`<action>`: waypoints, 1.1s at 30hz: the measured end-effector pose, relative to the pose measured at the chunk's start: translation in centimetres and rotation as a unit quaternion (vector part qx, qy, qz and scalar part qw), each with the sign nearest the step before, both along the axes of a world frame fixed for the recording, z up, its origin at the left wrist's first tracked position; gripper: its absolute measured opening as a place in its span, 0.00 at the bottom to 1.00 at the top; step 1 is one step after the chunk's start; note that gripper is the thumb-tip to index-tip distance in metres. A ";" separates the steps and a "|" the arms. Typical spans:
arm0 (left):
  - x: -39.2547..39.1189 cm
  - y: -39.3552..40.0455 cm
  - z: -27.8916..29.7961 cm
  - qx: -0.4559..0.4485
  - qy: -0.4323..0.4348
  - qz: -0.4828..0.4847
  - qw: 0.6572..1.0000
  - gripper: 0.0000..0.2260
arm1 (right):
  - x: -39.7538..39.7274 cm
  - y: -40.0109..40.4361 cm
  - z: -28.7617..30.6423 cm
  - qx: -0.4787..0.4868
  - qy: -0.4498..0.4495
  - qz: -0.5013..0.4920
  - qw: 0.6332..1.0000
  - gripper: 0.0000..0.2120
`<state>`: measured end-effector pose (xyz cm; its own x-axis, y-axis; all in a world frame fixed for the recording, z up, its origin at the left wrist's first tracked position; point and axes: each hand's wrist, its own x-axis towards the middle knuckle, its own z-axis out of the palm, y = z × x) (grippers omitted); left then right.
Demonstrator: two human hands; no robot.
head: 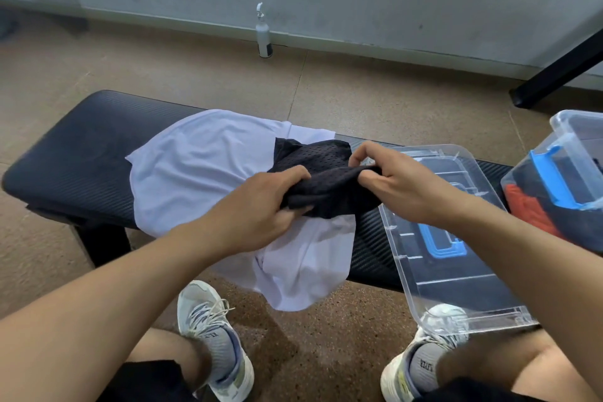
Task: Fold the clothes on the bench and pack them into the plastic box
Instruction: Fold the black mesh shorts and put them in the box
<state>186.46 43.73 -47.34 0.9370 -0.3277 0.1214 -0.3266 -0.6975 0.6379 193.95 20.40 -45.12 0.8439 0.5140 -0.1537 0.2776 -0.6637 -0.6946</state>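
Note:
A black mesh garment is bunched between both hands above the middle of the black bench. My left hand grips its near left part; my right hand pinches its right edge between thumb and fingers. Under it a white shirt lies spread across the bench, its lower part hanging over the near edge. A clear plastic box with a blue handle stands at the far right and holds red and dark clothes.
The box's clear lid with a blue handle lies on the bench's right part, jutting over the near edge. A white bottle stands on the floor by the wall. A black metal leg is at the right. My shoes rest below.

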 end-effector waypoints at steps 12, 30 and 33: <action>3.2 1.1 -0.8 -0.087 0.123 0.196 0.969 0.08 | 1.3 -0.3 -1.2 0.053 0.078 -0.032 0.995 0.13; 6.5 0.4 0.0 -0.094 0.256 0.201 0.941 0.14 | 3.4 0.3 -2.6 -0.181 -0.164 0.042 0.969 0.19; 6.8 0.6 -0.3 -0.059 0.176 0.185 0.965 0.17 | 3.0 0.0 -2.0 -0.172 -0.175 0.037 0.969 0.23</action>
<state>193.30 44.30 -47.60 0.9773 0.0335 -0.2091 0.1816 -0.6405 0.7461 196.98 20.37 -47.16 0.8376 0.5450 -0.0376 0.5126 -0.8079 -0.2907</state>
